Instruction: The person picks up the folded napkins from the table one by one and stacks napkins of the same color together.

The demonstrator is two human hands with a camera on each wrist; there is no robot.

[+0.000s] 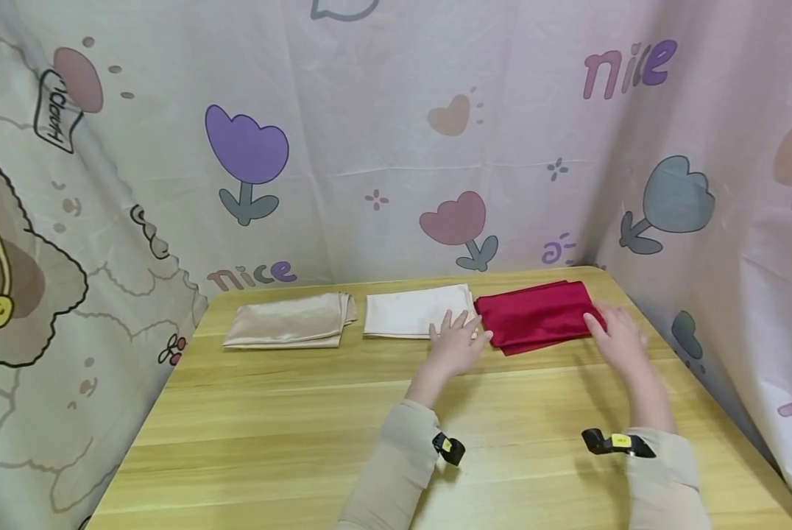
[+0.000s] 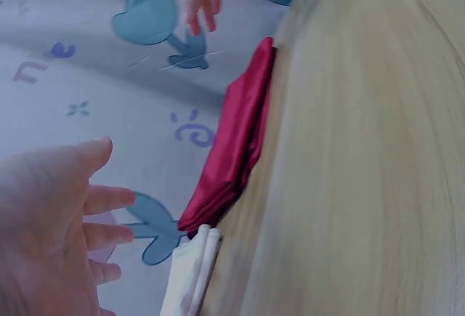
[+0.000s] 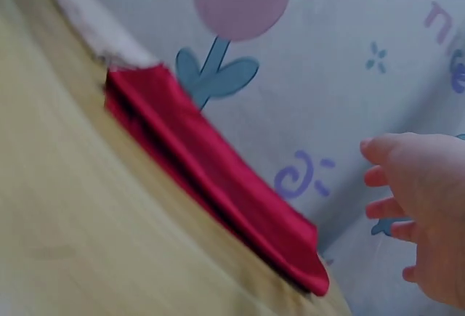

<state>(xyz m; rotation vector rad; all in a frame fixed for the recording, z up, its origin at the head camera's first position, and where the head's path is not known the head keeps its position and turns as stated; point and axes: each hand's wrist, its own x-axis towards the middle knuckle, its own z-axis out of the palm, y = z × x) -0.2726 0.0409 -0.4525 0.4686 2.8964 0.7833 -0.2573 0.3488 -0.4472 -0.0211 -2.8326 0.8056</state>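
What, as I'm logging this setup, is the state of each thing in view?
Beige cloth: folded, lying on the table
White cloth: folded, lying flat
Red cloth: folded, layers slightly out of line
Left hand: fingers spread, holding nothing
Right hand: fingers loose, holding nothing, by the red cloth's right end
Printed fabric backdrop: hanging, lightly creased

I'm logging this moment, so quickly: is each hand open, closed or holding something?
Left hand: open, holding nothing, near the folded white cloth.
Right hand: open, holding nothing, near the folded red cloth.
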